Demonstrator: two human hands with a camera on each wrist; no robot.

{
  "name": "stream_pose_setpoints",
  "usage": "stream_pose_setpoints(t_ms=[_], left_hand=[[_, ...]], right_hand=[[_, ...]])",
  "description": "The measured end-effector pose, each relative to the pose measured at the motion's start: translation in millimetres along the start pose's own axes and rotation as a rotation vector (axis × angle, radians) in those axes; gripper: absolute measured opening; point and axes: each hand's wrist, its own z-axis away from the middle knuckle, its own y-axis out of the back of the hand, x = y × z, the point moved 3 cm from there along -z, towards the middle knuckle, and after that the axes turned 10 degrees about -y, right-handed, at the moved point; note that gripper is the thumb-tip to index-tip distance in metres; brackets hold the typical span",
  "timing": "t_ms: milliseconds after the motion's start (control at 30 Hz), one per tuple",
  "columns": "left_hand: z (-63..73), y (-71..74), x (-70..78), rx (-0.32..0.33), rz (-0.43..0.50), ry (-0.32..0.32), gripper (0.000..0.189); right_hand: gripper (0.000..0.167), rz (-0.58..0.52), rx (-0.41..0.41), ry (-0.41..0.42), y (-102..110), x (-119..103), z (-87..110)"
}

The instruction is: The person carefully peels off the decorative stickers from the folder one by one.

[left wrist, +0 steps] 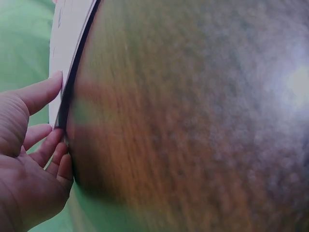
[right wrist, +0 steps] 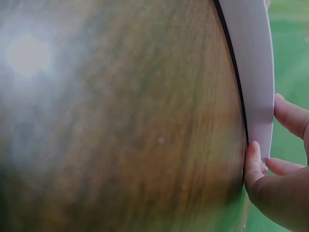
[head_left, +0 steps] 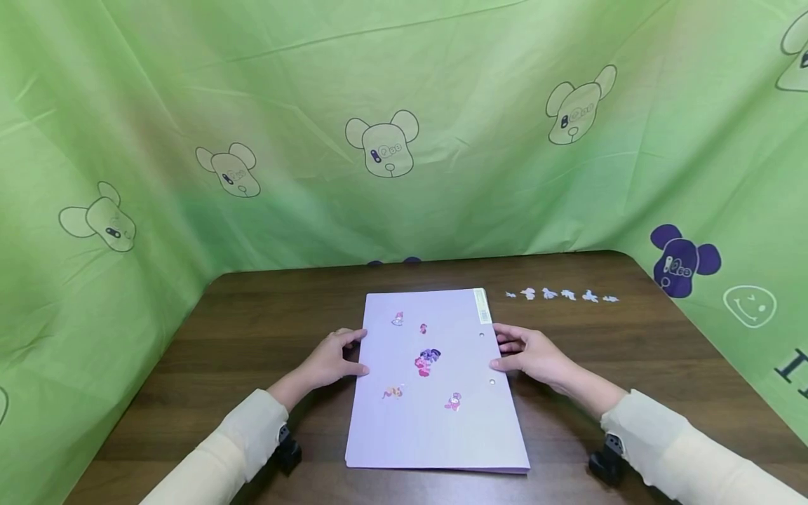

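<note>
A brown wood-grained counter [head_left: 265, 308] is carrying everything, its lighter and darker bands running left to right and its two far corners curving round. On it, around the middle, a thin lilac folder [head_left: 421, 394] is lying with its long sides running from near to far. Right of the folder's far end, six small pale cut-out shapes [head_left: 549, 294] are lying in a row from left to right near the counter's far edge, bare wood showing between them; the leftmost is sitting nearest the folder. In both wrist views, the counter's surface is reflecting a bright glare.
</note>
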Motion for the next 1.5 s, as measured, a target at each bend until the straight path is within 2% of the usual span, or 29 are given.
stream_pose_setpoints(t_ms=[367, 667, 833, 1033, 1233, 1367, 1500], left_hand=[[-0.2, 0.3, 2.3, -0.009, -0.039, -0.040, 0.065], [0.9, 3.3, 5.9, 0.009, -0.015, -0.021, 0.064], [0.1, 6.7, 9.8, -0.010, -0.033, -0.078, 0.067], [-1.1, 7.5, 10.5, -0.124, -0.184, -0.168, 0.074], [-1.6, 4.7, 9.2, -0.237, -0.386, -0.268, 0.079], [-3.6, 0.7, 7.6, -0.296, -0.490, -0.289, 0.085], [-5.4, -2.8, 8.7, -0.329, -0.537, -0.309, 0.089]], right_hand=[[0.075, -0.036, -0.017, -0.011, 0.9, -0.5, -0.3], [0.072, -0.055, 0.011, -0.018, 5.4, -5.3, -0.7], [0.070, -0.094, 0.026, 0.007, 6.6, -11.9, -1.9], [0.068, -0.116, 0.001, 0.065, 2.1, -20.6, -1.2], [0.066, -0.109, -0.050, 0.126, -8.9, -27.4, 0.8], [0.065, -0.085, -0.072, 0.147, -17.3, -30.1, 1.1], [0.062, -0.052, -0.116, 0.176, -26.7, -30.3, 2.3]])
